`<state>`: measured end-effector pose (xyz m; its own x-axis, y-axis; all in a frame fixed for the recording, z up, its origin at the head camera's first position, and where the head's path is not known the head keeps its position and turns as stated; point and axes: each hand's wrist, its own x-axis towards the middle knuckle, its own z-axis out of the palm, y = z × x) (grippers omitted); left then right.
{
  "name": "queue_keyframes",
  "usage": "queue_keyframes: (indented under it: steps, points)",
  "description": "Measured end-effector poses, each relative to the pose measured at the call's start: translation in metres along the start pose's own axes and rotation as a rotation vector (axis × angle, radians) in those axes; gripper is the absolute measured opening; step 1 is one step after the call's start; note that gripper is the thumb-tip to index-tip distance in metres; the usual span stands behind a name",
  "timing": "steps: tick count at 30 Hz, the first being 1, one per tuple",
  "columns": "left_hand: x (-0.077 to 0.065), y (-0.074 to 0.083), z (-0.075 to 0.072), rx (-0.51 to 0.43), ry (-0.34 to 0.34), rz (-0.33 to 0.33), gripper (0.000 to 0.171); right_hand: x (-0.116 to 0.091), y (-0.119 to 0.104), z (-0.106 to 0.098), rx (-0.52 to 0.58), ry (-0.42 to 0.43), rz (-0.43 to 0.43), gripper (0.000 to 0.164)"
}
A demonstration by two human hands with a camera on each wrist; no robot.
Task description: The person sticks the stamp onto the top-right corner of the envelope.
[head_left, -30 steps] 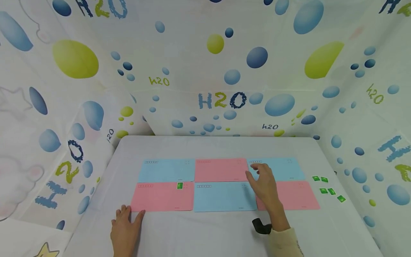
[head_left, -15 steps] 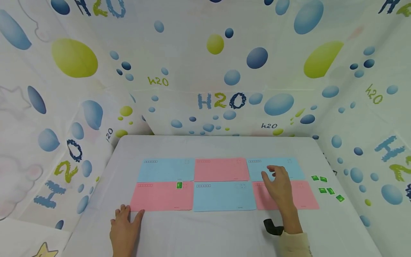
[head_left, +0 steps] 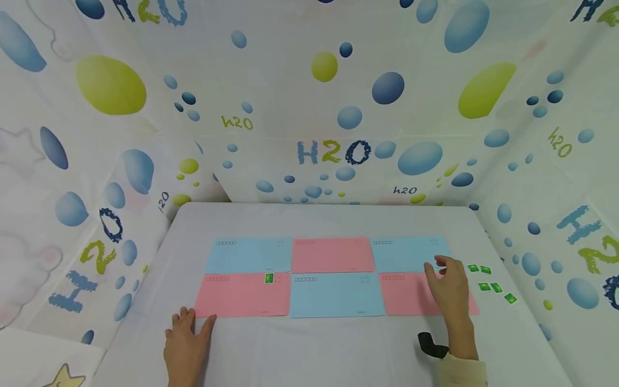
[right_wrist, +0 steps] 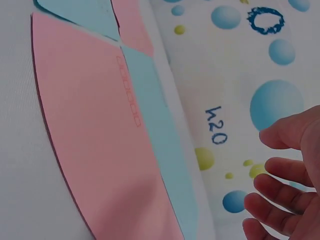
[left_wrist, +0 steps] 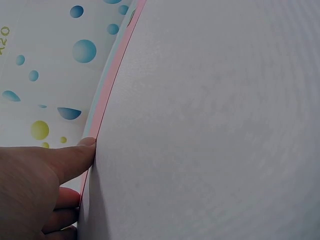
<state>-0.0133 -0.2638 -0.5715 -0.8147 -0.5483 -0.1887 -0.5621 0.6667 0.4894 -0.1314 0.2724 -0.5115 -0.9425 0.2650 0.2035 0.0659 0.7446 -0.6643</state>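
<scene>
My left hand (head_left: 186, 344) rests at the near left corner of a pink envelope (head_left: 242, 301), thumb and fingertips touching its edge. A green stamp (head_left: 268, 278) lies near that envelope's upper right corner. In the left wrist view the thumb (left_wrist: 75, 157) lies along the pink edge. Above the right-hand pink envelope (head_left: 403, 298) hovers my right hand (head_left: 450, 287), fingers loosely bent and holding nothing. Just to its right, several loose green stamps (head_left: 496, 287) lie on the white cloth. The right wrist view shows the hand's fingers (right_wrist: 275, 182) apart from the paper.
Between the pink envelopes lies a blue envelope (head_left: 336, 301). Behind them runs a second row: a blue envelope (head_left: 249, 258), a pink one (head_left: 333, 258) and another blue one (head_left: 401, 258). Patterned cloth walls (head_left: 271, 80) enclose the table (head_left: 329, 355) at the back and sides.
My right hand has moved to the right, from over the middle of the envelopes toward the loose stamps. The left hand stays at the pink envelope's corner.
</scene>
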Motion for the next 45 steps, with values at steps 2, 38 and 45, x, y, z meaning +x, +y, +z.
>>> queue_keyframes:
  steps: [2, 38, 45]
  points:
    - [0.001, 0.000, -0.001, 0.001, 0.008, 0.005, 0.079, 0.000, 0.006, -0.003, 0.002, 0.025, 0.011, 0.040]
    - [-0.002, 0.005, 0.000, -0.012, 0.018, -0.024, 0.075, 0.042, 0.095, -0.028, 0.005, 0.058, 0.364, 0.053]
    - [-0.002, 0.003, 0.002, -0.006, 0.016, -0.033, 0.076, 0.046, 0.107, -0.028, -0.013, 0.031, 0.407, 0.056]
